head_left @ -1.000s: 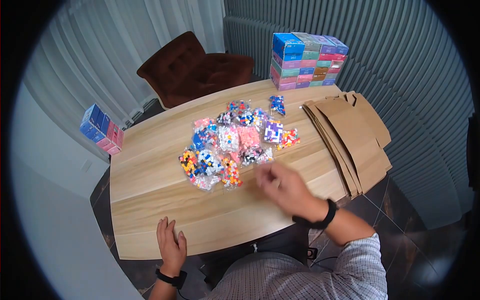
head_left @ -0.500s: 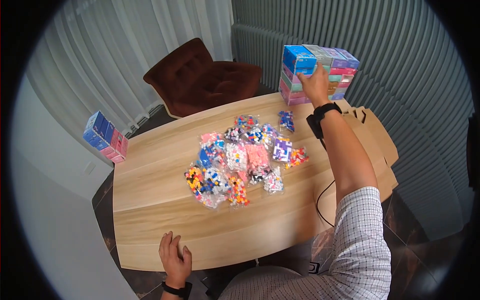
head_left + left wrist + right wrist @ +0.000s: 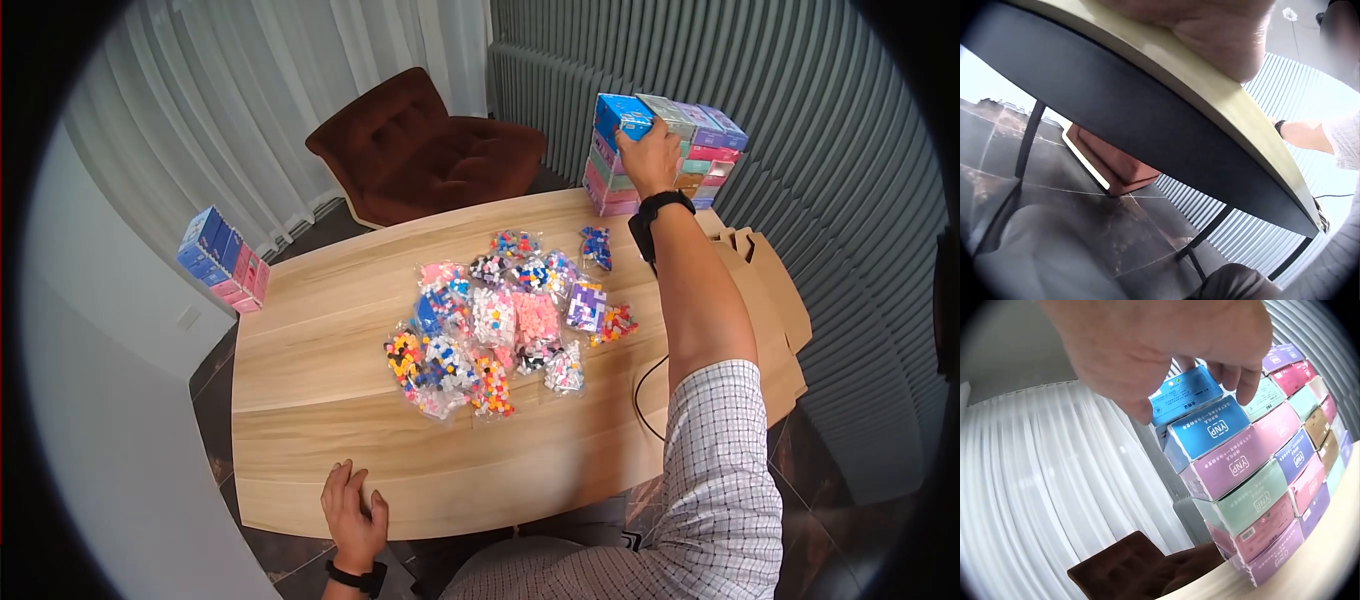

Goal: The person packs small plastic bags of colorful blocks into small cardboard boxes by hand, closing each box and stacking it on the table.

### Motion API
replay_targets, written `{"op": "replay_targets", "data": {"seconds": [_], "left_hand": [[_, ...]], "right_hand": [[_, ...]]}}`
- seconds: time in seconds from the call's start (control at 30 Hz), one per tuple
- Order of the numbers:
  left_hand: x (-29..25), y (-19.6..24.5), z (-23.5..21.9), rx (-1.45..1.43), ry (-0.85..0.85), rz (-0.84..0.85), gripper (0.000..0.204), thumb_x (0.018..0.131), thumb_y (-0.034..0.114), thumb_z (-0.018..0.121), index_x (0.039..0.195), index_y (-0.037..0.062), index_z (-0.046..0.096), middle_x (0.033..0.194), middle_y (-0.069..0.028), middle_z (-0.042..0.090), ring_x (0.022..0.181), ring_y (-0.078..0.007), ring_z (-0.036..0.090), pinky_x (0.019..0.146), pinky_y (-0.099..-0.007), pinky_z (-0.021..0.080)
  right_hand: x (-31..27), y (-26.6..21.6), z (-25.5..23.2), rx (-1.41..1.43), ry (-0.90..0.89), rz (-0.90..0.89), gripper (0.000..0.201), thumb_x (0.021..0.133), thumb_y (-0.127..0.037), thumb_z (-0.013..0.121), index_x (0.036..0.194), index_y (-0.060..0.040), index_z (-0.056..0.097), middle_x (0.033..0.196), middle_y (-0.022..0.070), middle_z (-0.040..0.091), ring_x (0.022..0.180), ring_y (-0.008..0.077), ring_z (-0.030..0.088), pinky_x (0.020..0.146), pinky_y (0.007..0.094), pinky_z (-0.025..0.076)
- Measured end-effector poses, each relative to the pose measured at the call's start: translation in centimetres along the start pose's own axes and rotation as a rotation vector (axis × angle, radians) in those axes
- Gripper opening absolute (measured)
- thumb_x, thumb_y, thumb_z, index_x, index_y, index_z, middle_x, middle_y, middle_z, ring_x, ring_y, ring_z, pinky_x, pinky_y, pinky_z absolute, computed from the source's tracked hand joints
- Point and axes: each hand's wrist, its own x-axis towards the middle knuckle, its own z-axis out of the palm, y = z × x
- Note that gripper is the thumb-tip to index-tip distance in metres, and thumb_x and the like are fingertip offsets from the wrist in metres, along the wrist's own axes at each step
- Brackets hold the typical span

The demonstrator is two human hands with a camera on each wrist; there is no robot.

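My right hand reaches to the far right end of the table and grips the blue box at the top left corner of a stack. In the right wrist view the thumb lies at that box's left side and the fingers curl down over its right side. Below it is another blue box, with a pink box beneath that. My left hand rests on the table's near edge, fingers extended and holding nothing.
Clear bags of colourful small blocks lie mid-table. A smaller box stack stands at the left edge. Flattened cardboard lies at the right, partly behind my arm. A brown chair stands beyond the table.
My right hand moved from over the near middle of the table to the far box stack and now grips its top blue box. The left hand stays at the near edge.
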Motion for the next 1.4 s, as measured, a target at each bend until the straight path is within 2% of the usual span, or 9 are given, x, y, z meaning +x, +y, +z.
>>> {"op": "replay_targets", "data": {"seconds": [0.17,0.3,0.43,0.47,0.53,0.63,0.83,1.13,1.4], "left_hand": [[-0.2,-0.4,0.2,0.009,0.013,0.012,0.041,0.087,0.011,0.068,0.127,0.0005,0.066,0.144,-0.0229,0.059,0.138,-0.0464,0.05,0.115,-0.0545,0.038],[-0.6,-0.9,0.5,0.027,-0.003,0.028,0.049,0.086,0.014,0.073,0.133,0.0013,0.063,0.146,-0.0225,0.057,0.139,-0.045,0.049,0.116,-0.0535,0.038],[0.1,0.2,-0.6,-0.12,-0.035,0.011,0.069,0.082,0.017,0.083,0.143,0.0016,0.055,0.147,-0.0219,0.057,0.14,-0.0437,0.048,0.117,-0.0511,0.038],[-0.3,-0.5,-0.5,-0.163,-0.077,0.024,0.093,0.073,0.018,0.093,0.152,0.0006,0.045,0.152,-0.0221,0.052,0.142,-0.041,0.048,0.119,-0.0485,0.037],[-0.5,-0.7,0.0,-0.496,-0.114,-0.032,0.104,0.069,0.018,0.096,0.156,-0.0001,0.04,0.157,-0.0223,0.046,0.143,-0.0393,0.048,0.121,-0.0471,0.036],[-0.2,0.0,0.6,-0.693,-0.215,-0.011,0.122,0.062,0.02,0.101,0.161,-0.0006,0.032,0.162,-0.0223,0.038,0.146,-0.0364,0.044,0.124,-0.0447,0.034],[1.3,2.1,0.2,-0.556,-0.412,0.087,0.114,0.063,0.016,0.1,0.158,0.0017,0.038,0.154,-0.0167,0.045,0.145,-0.03,0.044,0.123,-0.0425,0.036],[1.3,1.6,0.5,-1.038,-0.535,-0.205,0.108,0.072,-0.005,0.091,0.159,0.0053,0.029,0.151,-0.0127,0.044,0.142,-0.0227,0.046,0.12,-0.0368,0.041],[1.0,0.6,2.0,-1.164,-0.354,-0.152,0.101,0.074,-0.012,0.086,0.155,0.0059,0.029,0.152,-0.0132,0.041,0.145,-0.0237,0.043,0.121,-0.0391,0.04]], "right_hand": [[-1.8,-0.8,-1.2,0.284,-0.09,-0.133,0.088,0.085,-0.045,0.08,0.149,0.0069,0.048,0.137,0.0312,0.054,0.13,0.0446,0.053,0.109,0.0484,0.047],[-11.3,-4.0,-7.0,0.605,-0.303,-0.346,0.079,0.088,-0.038,0.081,0.147,0.0045,0.05,0.134,0.0254,0.057,0.121,0.0346,0.059,0.103,0.0426,0.05],[-24.0,-6.3,-15.9,0.587,-0.706,-0.759,0.076,0.084,-0.024,0.085,0.147,-0.0009,0.049,0.137,0.0253,0.056,0.123,0.0376,0.059,0.103,0.0438,0.05],[-26.5,-7.3,-18.4,0.678,-1.02,-0.647,0.079,0.082,-0.022,0.085,0.148,-0.0019,0.049,0.14,0.0268,0.053,0.128,0.0416,0.056,0.105,0.0463,0.05],[-31.3,-6.8,-19.2,0.609,-1.051,-0.885,0.078,0.081,-0.021,0.085,0.148,-0.0034,0.049,0.142,0.0272,0.052,0.13,0.0441,0.056,0.106,0.0484,0.051],[-36.3,-6.7,-20.2,0.65,-1.287,-0.777,0.078,0.08,-0.018,0.084,0.148,-0.0057,0.05,0.142,0.026,0.051,0.128,0.0443,0.056,0.106,0.0466,0.052],[-38.5,-7.1,-21.2,0.684,-1.261,-0.735,0.076,0.079,-0.016,0.083,0.148,-0.0053,0.052,0.143,0.025,0.051,0.13,0.0438,0.056,0.107,0.0457,0.052],[-40.1,-6.5,-21.3,0.894,-1.196,-0.53,0.073,0.08,-0.003,0.08,0.147,-0.006,0.05,0.147,0.0224,0.043,0.129,0.0382,0.058,0.108,0.041,0.053],[-41.1,-7.1,-20.2,0.972,-1.157,-0.451,0.067,0.083,0.001,0.076,0.145,-0.0049,0.052,0.152,0.0216,0.041,0.134,0.0355,0.056,0.108,0.0406,0.054]]}}
